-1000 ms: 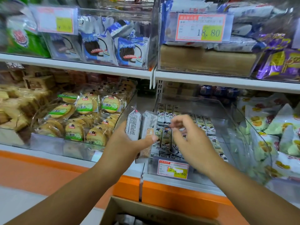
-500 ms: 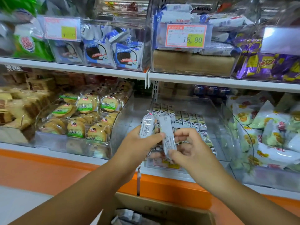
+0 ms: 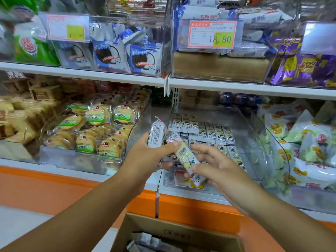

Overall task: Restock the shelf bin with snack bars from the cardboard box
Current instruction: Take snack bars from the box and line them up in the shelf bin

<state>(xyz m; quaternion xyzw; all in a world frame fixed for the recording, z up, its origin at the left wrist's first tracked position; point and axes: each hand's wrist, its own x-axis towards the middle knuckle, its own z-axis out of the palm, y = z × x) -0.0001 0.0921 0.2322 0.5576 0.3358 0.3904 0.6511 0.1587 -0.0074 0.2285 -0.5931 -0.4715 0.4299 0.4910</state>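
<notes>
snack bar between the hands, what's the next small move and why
Probably the right hand draws the snack bar from under the thumb of the left hand, off the stack it grips, and lays it in the shelf bin beside the rows there.

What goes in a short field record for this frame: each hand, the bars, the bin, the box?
left hand: grips a small stack of bars, held upright
right hand: pinches the lower end of a loose bar, tilted; the left thumb rests on its upper part
shelf bin: clear, with rows of bars laid inside; its right side looks unfilled
cardboard box: open, below the hands, wrapped packs inside
stage: loose bar not yet in the bin
</notes>
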